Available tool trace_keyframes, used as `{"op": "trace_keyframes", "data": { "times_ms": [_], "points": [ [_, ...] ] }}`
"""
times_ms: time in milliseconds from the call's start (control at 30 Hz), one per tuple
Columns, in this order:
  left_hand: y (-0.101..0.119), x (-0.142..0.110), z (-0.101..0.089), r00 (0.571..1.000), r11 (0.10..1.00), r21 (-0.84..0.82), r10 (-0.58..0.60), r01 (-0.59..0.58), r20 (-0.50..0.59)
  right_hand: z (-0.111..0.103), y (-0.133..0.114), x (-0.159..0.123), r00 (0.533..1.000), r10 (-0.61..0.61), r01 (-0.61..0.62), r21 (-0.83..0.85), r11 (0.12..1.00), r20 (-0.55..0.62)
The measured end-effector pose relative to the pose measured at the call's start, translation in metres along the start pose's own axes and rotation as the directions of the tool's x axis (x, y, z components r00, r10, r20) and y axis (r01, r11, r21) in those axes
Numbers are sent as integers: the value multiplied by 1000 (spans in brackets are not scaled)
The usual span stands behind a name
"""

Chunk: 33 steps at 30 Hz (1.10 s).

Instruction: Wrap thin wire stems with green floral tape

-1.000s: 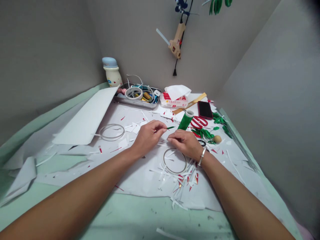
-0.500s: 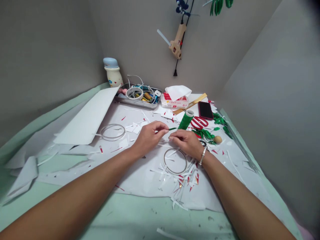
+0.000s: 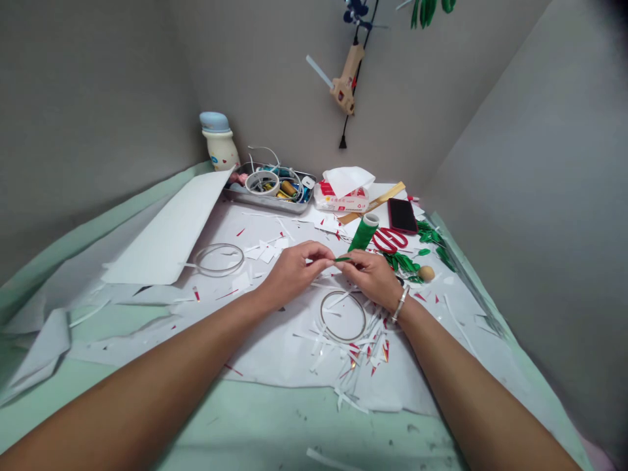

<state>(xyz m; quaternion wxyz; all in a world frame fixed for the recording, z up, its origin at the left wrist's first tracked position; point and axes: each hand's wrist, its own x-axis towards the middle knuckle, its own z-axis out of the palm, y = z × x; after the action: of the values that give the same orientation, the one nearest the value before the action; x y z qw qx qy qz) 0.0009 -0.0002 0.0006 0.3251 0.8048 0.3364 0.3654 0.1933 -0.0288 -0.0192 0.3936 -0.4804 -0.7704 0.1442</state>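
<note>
Green strip (image 3: 342,259), thin & short, sits mid-air btwn both hands, above the paper-covered desk (image 3: 294,425), just short of the green tape roll (image 3: 363,234). L hand (image 3: 294,271) is closed to a tight pinch, thumb & index on the strip's near end. R hand (image 3: 371,277) is curled, fingertips up against the far end; can't tell if it's really gripping or only touching. Step in hand looks like fine two-hand finger work on the strip, judging by the pinch. Next move seems to call for steady fingertip control, w/ both hands kept close.

Nearby: red-handled scissors (image 3: 390,240) & cut green leaf shapes (image 3: 400,263) just right of R hand, w/ a wooden bead (image 3: 426,273) past them. Thin wire ring (image 3: 343,316) lies below the hands among white & red paper scraps (image 3: 360,356); clear plastic hoop (image 3: 219,260) is to the left. Further back: steel tray (image 3: 267,201) of tape & wires, tissue pack (image 3: 342,198), black phone (image 3: 402,216). Hot glue gun (image 3: 345,87) hangs on the wall. Silver bangle (image 3: 401,304) on R wrist.
</note>
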Motion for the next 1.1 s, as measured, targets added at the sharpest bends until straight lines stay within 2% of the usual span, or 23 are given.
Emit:
{"op": "trace_keyframes", "data": {
  "times_ms": [100, 167, 233, 300, 367, 433, 533, 600, 667, 733, 833, 900, 967, 1033, 1100],
  "points": [
    [-5, 1, -2, 993, 997, 56, -53, 59, -103, 2, -11, -2, 991, -98, 101, -34, 994, 96],
    [-10, 1, -1, 992, 986, 153, -47, 64, -114, 1, -19, -2, 983, -157, 165, -81, 983, 98],
    [-13, 0, 0, 999, 965, 260, -16, 26, -38, -1, -24, -1, 984, -174, 178, -122, 977, 38],
    [-12, -1, 3, 997, 957, 286, 25, -45, 74, -4, -23, 0, 989, -142, 136, -129, 982, -42],
    [-8, -2, 4, 985, 969, 227, 58, -94, 160, -7, -16, 1, 991, -79, 68, -107, 992, -104],
    [-4, -2, 4, 984, 990, 123, 52, -73, 171, -7, -8, 2, 992, -17, 8, -71, 997, -125],
    [-1, 0, 2, 996, 1000, 6, 9, -10, 85, -4, -1, 1, 999, 6, -8, -50, 999, -39],
    [-3, 1, 0, 1000, 1000, 8, -27, 27, -5, -1, -5, 0, 997, -41, 45, -64, 997, 60],
    [-7, 1, -1, 996, 995, 86, -40, 47, -78, 1, -12, -1, 986, -110, 121, -89, 989, 126],
    [-12, 1, 0, 996, 977, 210, -23, 41, -86, 0, -20, -1, 979, -164, 178, -111, 978, 119],
    [-14, 0, 4, 998, 946, 321, 27, -45, 60, -3, -22, 0, 987, -158, 157, -121, 980, -2],
    [-11, -1, 6, 987, 953, 283, 70, -109, 143, -5, -15, 1, 992, -95, 87, -99, 991, -81],
    [-7, -1, 6, 982, 978, 172, 88, -117, 165, -6, -7, 2, 994, -17, 10, -64, 998, -112],
    [-4, 0, 4, 991, 995, 66, 62, -70, 117, -5, -1, 2, 997, 22, -26, -42, 999, -79],
    [-3, 1, 2, 1000, 1000, 28, 12, -12, 22, -3, -2, 1, 1000, 3, -3, -40, 999, 5]
  ]
}}
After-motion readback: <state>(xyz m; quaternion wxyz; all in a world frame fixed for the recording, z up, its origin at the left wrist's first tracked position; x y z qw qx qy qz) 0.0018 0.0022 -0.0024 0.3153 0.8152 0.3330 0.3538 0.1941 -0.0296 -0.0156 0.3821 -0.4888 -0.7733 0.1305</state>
